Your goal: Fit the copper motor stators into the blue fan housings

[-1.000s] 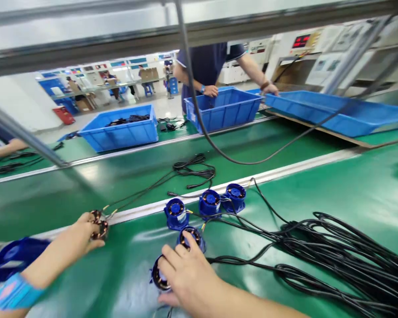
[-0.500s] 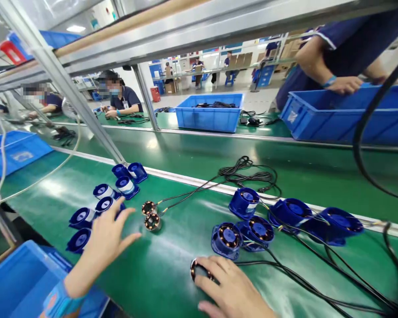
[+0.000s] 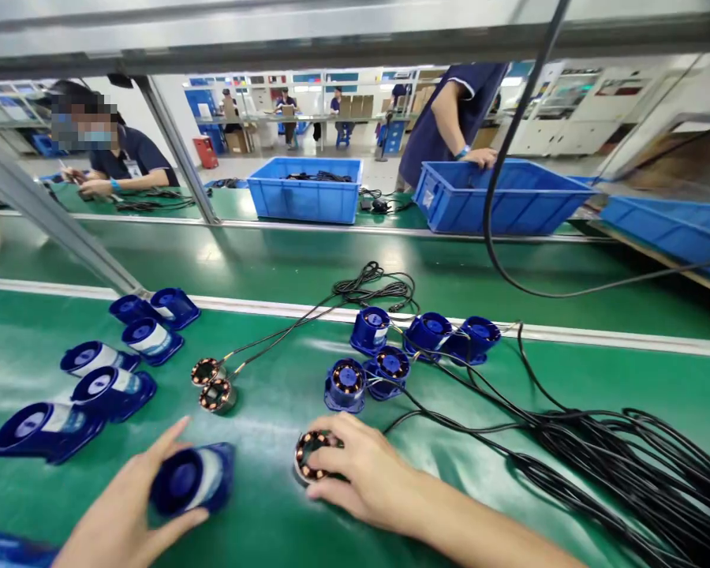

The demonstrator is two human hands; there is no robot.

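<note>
My left hand [image 3: 131,505] is wrapped round a blue plastic fan housing [image 3: 216,473] with a pale label, its thumb and fingers on either side of the round part. My right hand [image 3: 355,465] grips a ring-shaped motor stator [image 3: 303,457] with copper windings, fingertips over its upper face. Between the hands and farther back, two more stators [image 3: 216,394] rest side by side on the green bench, each with a black cable. Several blue housings [image 3: 103,386] stand to the left. Beyond my right hand is a group of blue fans [image 3: 347,380], with windings visible in some.
Black cables [image 3: 603,457] lie heaped at the right, and a smaller coil [image 3: 372,284] lies across the white bench rail. Blue bins [image 3: 308,201] stand on the far bench, where co-workers sit and stand. A metal post [image 3: 65,213] rises at the left; a loose cable [image 3: 494,197] hangs in front.
My left hand has taken hold of a blue housing and brought it nearer. My right hand stays on the stator. The view has turned to the right.
</note>
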